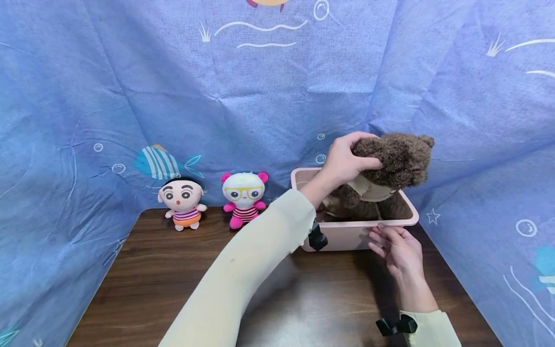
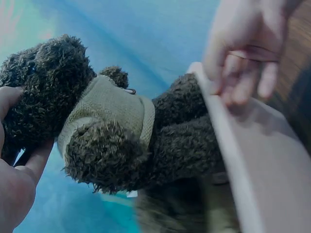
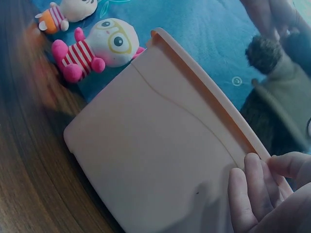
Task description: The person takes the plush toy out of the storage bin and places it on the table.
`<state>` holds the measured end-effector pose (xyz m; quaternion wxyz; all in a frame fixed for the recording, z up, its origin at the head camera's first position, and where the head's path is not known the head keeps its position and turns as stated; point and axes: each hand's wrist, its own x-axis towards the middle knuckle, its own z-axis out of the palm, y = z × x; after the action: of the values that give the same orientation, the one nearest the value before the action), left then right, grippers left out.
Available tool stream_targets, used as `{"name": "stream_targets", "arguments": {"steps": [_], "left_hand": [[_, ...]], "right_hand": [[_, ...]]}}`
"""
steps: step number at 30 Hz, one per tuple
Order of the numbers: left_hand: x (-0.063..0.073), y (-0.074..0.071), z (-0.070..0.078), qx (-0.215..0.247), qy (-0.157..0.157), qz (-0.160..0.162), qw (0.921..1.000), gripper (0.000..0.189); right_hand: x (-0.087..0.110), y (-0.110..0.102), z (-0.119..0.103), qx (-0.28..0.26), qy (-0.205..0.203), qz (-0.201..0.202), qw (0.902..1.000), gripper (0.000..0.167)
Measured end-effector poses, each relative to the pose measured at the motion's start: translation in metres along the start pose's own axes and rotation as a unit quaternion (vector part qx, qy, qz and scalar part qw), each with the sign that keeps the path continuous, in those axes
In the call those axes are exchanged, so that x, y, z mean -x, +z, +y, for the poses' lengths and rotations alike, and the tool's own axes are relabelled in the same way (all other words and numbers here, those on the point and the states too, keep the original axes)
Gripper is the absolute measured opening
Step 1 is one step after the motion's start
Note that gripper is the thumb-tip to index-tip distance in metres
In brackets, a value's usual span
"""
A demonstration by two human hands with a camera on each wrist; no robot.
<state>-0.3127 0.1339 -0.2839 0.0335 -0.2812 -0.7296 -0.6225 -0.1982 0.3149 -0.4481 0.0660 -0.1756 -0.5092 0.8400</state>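
My left hand (image 1: 347, 159) grips a brown teddy bear (image 1: 401, 161) by its curly head, with thumb and fingers on either side. The bear wears a knitted light sweater (image 2: 109, 104); it tilts above a pale pink plastic bin (image 1: 342, 237), its legs at the rim in the left wrist view. My right hand (image 1: 401, 253) pinches the bin's front rim, thumb on top and fingers against the outer wall. More brown plush (image 1: 344, 200) shows inside the bin, partly hidden behind my left arm and the bear.
To the left sit two plush toys on the wooden table (image 1: 165, 270): a black-haired doll (image 1: 184, 200) in a striped shirt and a pink-and-white panda (image 1: 244, 195) with yellow glasses. A blue patterned cloth (image 1: 260, 106) hangs close behind and at the sides.
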Motion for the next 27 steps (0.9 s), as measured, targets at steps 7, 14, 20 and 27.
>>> {"name": "stream_targets", "arguments": {"steps": [7, 14, 20, 27], "left_hand": [[-0.004, -0.034, 0.022, 0.05, 0.02, 0.011, 0.9985, 0.055], [0.002, -0.075, 0.039, 0.138, 0.046, 0.041, 0.9884, 0.046], [0.02, -0.117, 0.048, 0.146, 0.061, 0.051, 0.986, 0.046], [0.053, -0.169, 0.047, 0.122, 0.056, 0.06, 0.9892, 0.041]], "right_hand": [[0.001, 0.002, -0.001, -0.006, 0.003, 0.006, 1.0, 0.018], [0.0, 0.003, 0.0, -0.007, 0.007, 0.009, 0.9999, 0.018], [-0.005, 0.004, 0.0, -0.01, 0.013, 0.004, 0.9998, 0.018], [-0.012, 0.001, -0.006, -0.018, 0.01, 0.004, 0.9998, 0.014]]}}
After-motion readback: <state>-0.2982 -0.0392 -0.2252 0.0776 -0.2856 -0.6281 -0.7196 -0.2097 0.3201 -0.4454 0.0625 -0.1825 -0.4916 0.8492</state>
